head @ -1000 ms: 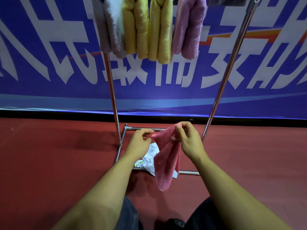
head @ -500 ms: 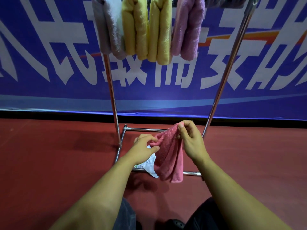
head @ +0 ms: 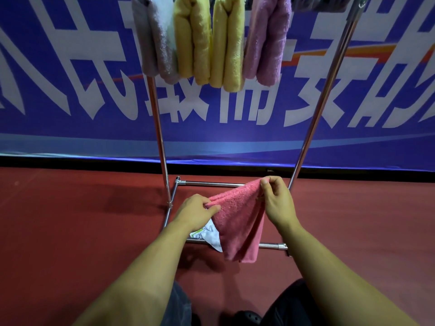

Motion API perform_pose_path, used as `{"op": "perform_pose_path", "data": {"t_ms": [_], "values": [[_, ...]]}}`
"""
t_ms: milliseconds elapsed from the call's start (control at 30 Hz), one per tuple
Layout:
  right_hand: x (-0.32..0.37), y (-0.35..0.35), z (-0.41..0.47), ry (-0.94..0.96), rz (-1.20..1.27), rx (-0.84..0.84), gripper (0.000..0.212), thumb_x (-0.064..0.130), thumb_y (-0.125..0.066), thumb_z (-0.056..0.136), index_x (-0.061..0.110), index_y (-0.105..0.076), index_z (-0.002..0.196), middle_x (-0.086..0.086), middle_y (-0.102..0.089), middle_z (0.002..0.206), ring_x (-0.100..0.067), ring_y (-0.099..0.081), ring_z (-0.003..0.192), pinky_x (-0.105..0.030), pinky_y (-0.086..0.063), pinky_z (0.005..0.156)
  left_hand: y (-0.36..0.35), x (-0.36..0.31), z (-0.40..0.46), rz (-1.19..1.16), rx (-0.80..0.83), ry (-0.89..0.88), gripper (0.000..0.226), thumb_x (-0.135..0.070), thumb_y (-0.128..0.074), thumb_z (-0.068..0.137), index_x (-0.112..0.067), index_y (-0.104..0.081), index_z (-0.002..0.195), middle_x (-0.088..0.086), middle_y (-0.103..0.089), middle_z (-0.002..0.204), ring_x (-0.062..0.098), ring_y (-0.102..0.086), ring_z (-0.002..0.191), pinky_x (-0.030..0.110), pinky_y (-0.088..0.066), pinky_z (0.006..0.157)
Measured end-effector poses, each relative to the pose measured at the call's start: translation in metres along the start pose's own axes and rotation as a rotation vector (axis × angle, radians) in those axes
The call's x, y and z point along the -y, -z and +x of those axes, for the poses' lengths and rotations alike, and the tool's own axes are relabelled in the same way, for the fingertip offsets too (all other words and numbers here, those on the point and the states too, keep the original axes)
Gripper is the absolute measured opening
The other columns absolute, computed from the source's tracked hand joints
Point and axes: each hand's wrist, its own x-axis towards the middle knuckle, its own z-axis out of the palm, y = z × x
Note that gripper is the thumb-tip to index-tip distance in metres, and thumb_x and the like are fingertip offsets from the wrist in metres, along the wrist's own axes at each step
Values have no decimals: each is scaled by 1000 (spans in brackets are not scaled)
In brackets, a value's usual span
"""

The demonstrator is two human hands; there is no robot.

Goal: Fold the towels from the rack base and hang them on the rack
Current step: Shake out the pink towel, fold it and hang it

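A pink towel (head: 237,222) hangs folded between my two hands above the base of the metal rack (head: 162,147). My left hand (head: 195,211) pinches its left upper corner and my right hand (head: 277,203) pinches the right upper corner a little higher. Under the towel, a white cloth (head: 209,232) lies on the rack base, mostly hidden. Folded towels hang from the rack's top bar: a grey one (head: 155,41), two yellow ones (head: 195,43), and a lilac one (head: 268,41).
The rack's front base bar (head: 270,246) runs just below the towel's hem. A blue banner (head: 70,90) with white lettering stands behind the rack. Red floor (head: 70,231) spreads to both sides. My knees (head: 181,307) are at the bottom edge.
The towel went from hanging by one point to being doubled over and spread between my hands. My left hand moved down and left, widening the gap to my right hand.
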Motion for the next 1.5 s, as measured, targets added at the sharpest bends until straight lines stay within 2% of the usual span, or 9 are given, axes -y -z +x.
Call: {"op": "perform_pose_path", "data": {"t_ms": [200,367,500,700,900,1033,1233,1333,1500], "values": [[-9,3,8,-142,123,-112,19,25,-51,107,8,-60,109,-11,-67,97,-12,-71,57,-18,-52,52,1,-9,0,-199,-99,-167,17,-32,-79,86,-15,-82,86,-7,-75,98,12,-69,92,32,-52,87],[-10,9,6,-186,177,-117,28,36,-51,107,10,-60,113,-6,-67,101,-5,-74,61,-40,-61,66,8,-17,-5,-469,-161,-172,14,-21,-87,78,-29,-76,79,-9,-74,78,1,-64,72,16,-50,74],[-8,9,5,-162,201,-112,23,36,-51,107,15,-61,107,-3,-66,98,-5,-74,65,-51,-60,78,11,-18,-6,-645,-91,-144,30,-6,-84,80,-17,-73,107,-6,-68,77,-1,-62,69,16,-50,77],[-8,9,7,-156,217,-153,25,32,-55,106,10,-66,109,-5,-71,91,3,-68,65,-38,-58,80,10,-14,-4,-563,-89,-168,14,-17,-80,86,-30,-76,88,-11,-75,85,6,-67,82,19,-52,81],[-15,9,8,-223,297,-125,15,33,-59,104,23,-67,96,-3,-72,89,-2,-67,70,-56,-58,87,9,-16,-7,-480,-15,-195,17,-16,-79,87,-32,-74,85,2,-73,85,8,-61,76,37,-55,84],[-18,9,9,-231,309,-126,16,31,-60,104,22,-66,93,-6,-73,92,-7,-70,74,-50,-59,84,9,-25,-16,-287,135,-268,39,-16,-73,88,-48,-64,108,-12,-58,72,4,-53,65,27,-48,73],[-22,8,9,-208,253,-68,13,25,-62,103,22,-67,91,-3,-71,90,-17,-66,81,-44,-56,80,4,-59,-38,204,373,-439,63,-19,-54,88,-55,-40,137,-37,-59,95,-12,-57,74,11,-39,66],[-21,7,8,-172,203,-13,13,20,-60,103,18,-67,92,-5,-71,93,-18,-66,85,-38,-55,83,-7,-58,-36,250,456,-367,73,-23,-53,82,-61,-32,141,-10,-69,96,7,-64,78,25,-51,74],[-24,9,7,-141,137,15,17,21,-60,103,6,-68,100,-8,-73,94,-15,-66,82,-24,-52,77,-4,-58,-34,219,411,-292,67,-22,-59,88,-47,-41,147,-17,-63,91,16,-52,82,14,-34,62]]}}
